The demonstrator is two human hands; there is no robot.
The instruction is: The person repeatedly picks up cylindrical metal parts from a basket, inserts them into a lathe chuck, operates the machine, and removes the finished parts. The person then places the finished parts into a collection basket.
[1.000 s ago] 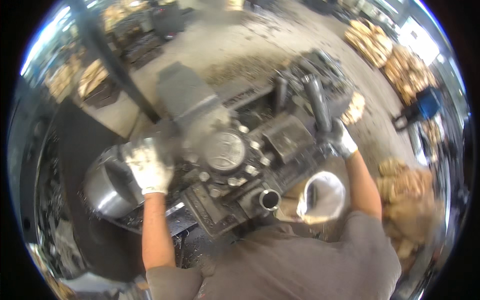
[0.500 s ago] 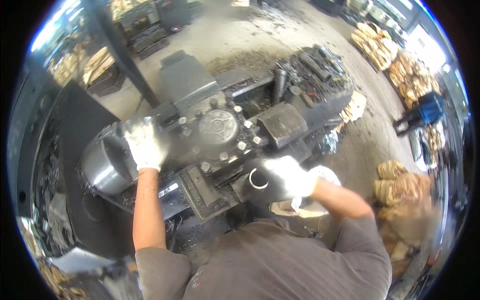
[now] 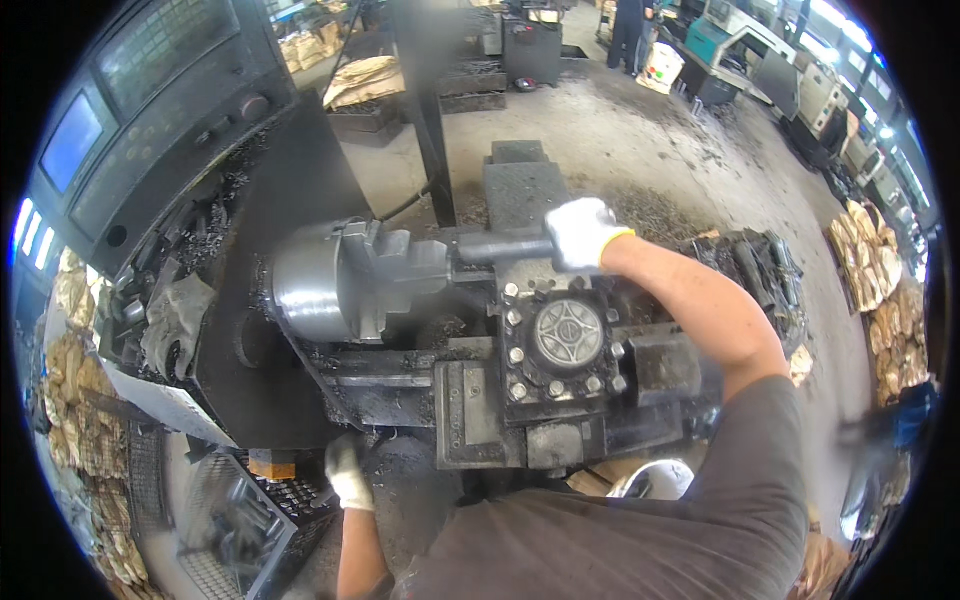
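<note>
My right hand (image 3: pixel 582 233), in a white glove, is closed around the end of a dark steel bar (image 3: pixel 500 248). The bar lies level and its other end sits in the jaws of a shiny lathe chuck (image 3: pixel 330 280). Below the bar stands the square tool post (image 3: pixel 565 338) with bolts around a round centre plate. My left hand (image 3: pixel 347 474), also gloved, is low at the machine's front, curled at the edge of the dark bed beside a wire basket (image 3: pixel 240 520). What it grips is hidden.
A control panel with a blue screen (image 3: pixel 72 140) rises at the upper left. Metal parts lie on a rack (image 3: pixel 755 270) to the right. Stacked sacks (image 3: pixel 875 260) sit further right. A white bucket (image 3: pixel 660 480) stands near my body. People stand at the far back.
My right hand rose from the bucket area up to the bar at the chuck. My left hand dropped from the chuck to the machine's lower front. The view shifted left.
</note>
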